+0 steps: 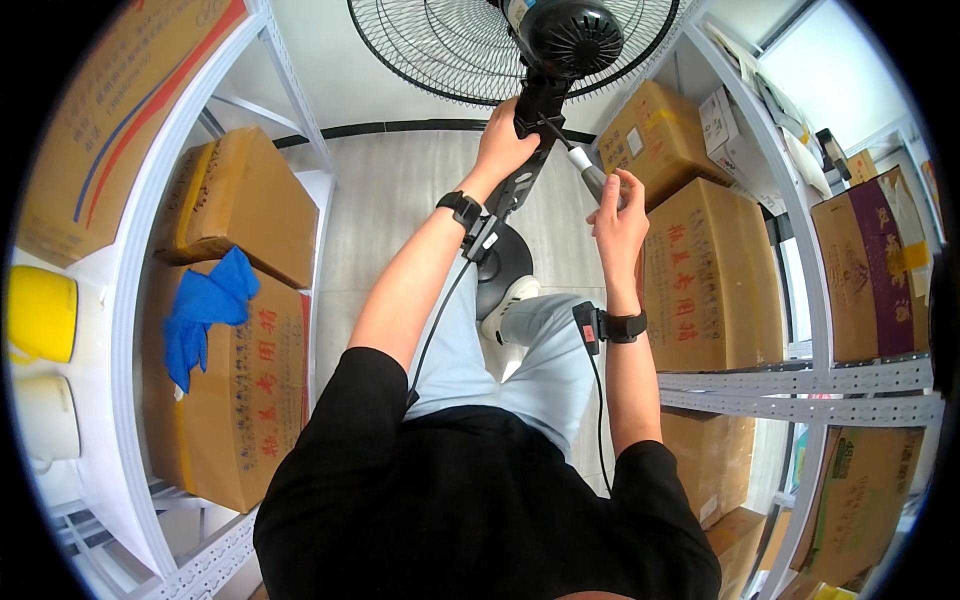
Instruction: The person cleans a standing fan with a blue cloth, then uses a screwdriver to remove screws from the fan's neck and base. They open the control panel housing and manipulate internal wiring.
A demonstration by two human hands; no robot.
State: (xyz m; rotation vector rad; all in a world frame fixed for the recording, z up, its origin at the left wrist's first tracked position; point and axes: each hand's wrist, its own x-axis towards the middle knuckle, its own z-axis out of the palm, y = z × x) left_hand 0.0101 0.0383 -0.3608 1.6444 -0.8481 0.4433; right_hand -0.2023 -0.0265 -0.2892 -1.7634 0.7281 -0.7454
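Observation:
A black standing fan [572, 42] with a wire cage is at the top, its motor housing facing me. My left hand [507, 145] is wrapped round the black neck [543, 98] below the motor. In my right hand [620, 212] is a screwdriver [590, 174] with a white and grey handle. Its thin dark shaft slants up and left, the tip at the right side of the neck; whether it sits in a screw is too small to tell. The round black base [508, 262] stands on the floor by my feet, partly hidden by my leg.
White metal shelving [128, 290] rises on my left, with cartons [250, 215], a blue cloth [212, 300] and a yellow mug [42, 314]. More shelving [740, 384] and stacked cartons [705, 270] stand close on my right. Black cables [440, 315] hang from bands on both wrists.

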